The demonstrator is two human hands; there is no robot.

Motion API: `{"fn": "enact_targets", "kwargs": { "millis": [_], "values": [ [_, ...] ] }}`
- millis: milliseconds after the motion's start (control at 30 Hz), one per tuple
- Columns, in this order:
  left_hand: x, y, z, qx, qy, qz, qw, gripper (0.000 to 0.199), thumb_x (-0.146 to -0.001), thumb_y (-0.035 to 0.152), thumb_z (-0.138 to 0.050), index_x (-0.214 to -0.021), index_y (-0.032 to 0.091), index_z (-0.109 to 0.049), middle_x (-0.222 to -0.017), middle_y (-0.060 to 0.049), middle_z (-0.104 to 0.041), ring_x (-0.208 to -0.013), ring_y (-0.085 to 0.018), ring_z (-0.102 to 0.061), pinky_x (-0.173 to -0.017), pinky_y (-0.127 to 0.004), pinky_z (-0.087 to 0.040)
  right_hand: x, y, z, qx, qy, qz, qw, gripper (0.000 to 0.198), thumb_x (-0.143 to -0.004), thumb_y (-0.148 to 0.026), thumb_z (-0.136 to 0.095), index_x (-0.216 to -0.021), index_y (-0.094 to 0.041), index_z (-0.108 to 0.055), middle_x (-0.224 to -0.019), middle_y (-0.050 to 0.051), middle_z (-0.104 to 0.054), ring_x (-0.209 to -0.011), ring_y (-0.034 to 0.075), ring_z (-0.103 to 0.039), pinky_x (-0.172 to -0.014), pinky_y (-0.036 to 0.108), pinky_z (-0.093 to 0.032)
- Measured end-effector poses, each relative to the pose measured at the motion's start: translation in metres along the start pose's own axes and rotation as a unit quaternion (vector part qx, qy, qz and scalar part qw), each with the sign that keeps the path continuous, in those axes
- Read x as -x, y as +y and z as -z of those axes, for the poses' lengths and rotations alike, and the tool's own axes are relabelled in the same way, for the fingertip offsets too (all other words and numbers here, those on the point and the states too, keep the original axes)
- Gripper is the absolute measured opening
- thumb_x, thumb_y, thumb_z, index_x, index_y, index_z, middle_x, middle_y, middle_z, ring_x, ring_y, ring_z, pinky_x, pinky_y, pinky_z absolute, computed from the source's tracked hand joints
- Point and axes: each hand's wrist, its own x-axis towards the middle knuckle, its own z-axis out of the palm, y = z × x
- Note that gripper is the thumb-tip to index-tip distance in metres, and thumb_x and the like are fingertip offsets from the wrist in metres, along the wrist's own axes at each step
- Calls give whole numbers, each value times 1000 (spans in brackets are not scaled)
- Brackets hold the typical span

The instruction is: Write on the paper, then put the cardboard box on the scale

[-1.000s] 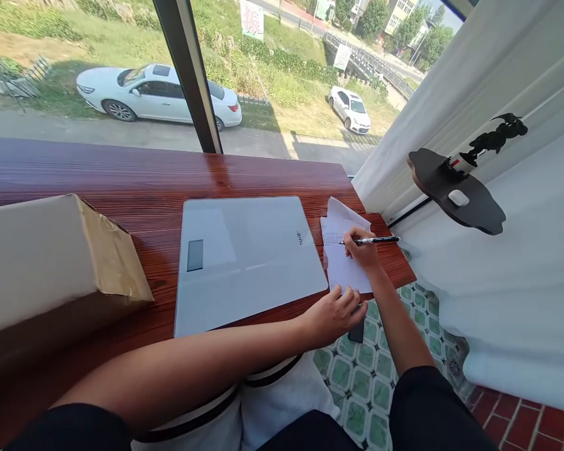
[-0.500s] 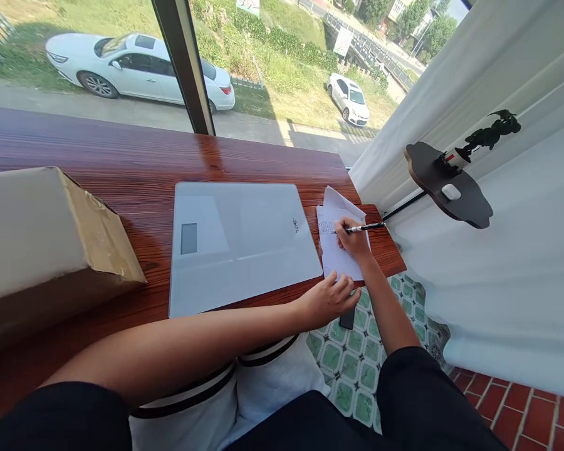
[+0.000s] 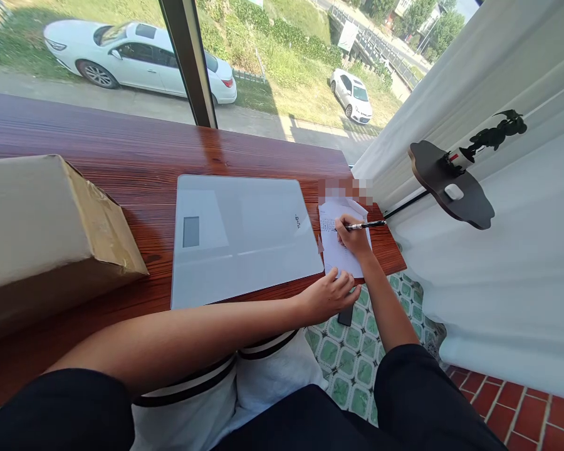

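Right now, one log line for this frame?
right hand: holds pen on paper | left hand: pins paper edge | scale: bare

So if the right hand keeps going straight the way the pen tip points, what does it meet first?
The right hand holds the pen tip-left over the paper. Straight on, it would probably meet the right edge of the grey scale first, though depth is unclear.

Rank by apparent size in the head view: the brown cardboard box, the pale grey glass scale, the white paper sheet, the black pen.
1. Brown cardboard box, though it lies nearest the camera
2. Pale grey glass scale
3. White paper sheet
4. Black pen
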Motion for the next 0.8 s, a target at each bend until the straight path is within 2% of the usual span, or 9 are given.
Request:
{"fn": "enact_targets", "kwargs": {
  "millis": [167,600,800],
  "values": [
    [0,-1,2,3,-11,-1,1000,48,-96,22,-40,-142,13,-48,-132,-16,-61,-115,-27,-57,-97,-43,-42,-1,3,0,-29,1,-9,1000,42,-95,-47,-54,-64,-20,-45,-47,-4,-50,-41,8,-46,-47,22,-37],
    [1,0,0,-5,0,-2,1000,50,-95,23,-40,-143,12,-48,-132,-17,-61,-115,-28,-57,-96,-44,-42,0,4,0,-16,1,0,1000,41,-95,-44,-53,-64,-20,-44,-47,-4,-50,-42,9,-46,-49,24,-37],
    [0,-1,1,6,-14,-2,1000,49,-96,22,-40,-143,14,-48,-134,-17,-60,-116,-27,-55,-97,-44,-41,0,1,0,-12,-2,1,1000,41,-95,-44,-53,-63,-20,-44,-46,-4,-49,-43,9,-47,-50,24,-38]
  ]
}}
